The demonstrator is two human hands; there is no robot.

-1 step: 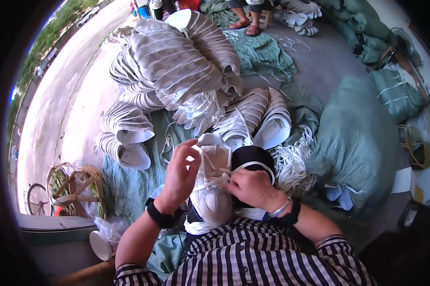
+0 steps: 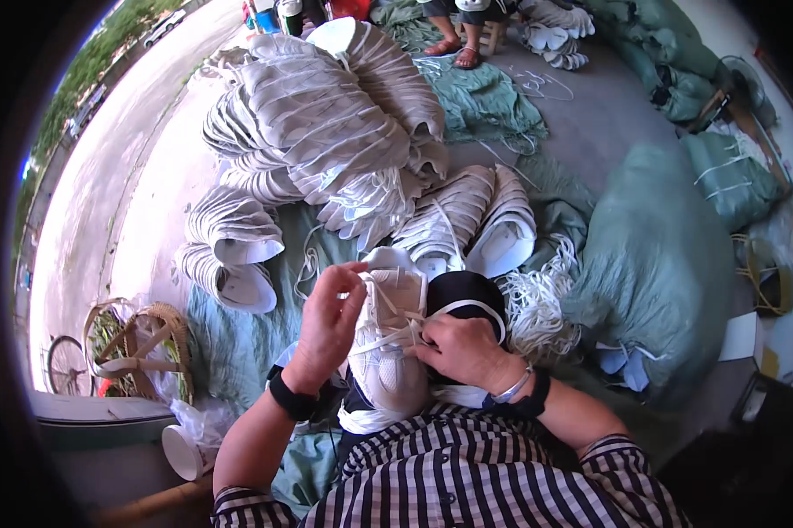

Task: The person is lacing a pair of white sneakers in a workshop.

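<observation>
A pale sneaker upper (image 2: 389, 383) lies on my lap with its mesh toe toward me and its tongue pointing away. White shoelace (image 2: 398, 337) crosses its front. With bent fingers, my right hand (image 2: 471, 349) pinches the lace at the right side of the eyelets. My left hand (image 2: 328, 321) is at the upper left eyelet edge, thumb and forefinger closed together; what lies between them is too small to tell. A white band of lace loops over a dark rounded shape (image 2: 467, 295) beside the shoe. More white laces hang below the toe.
Stacked shoe uppers (image 2: 317, 123) form a large heap ahead, with smaller stacks (image 2: 238, 242) at left. Loose white laces (image 2: 546, 304) lie at right by a big green sack (image 2: 660, 264). A woven basket (image 2: 141, 352) and white cup (image 2: 185, 451) stand left. Another person's feet (image 2: 467, 57) show far ahead.
My right hand has shifted very slightly at the lace, and my left fingertips sit a touch lower. The shoe and its surroundings look the same.
</observation>
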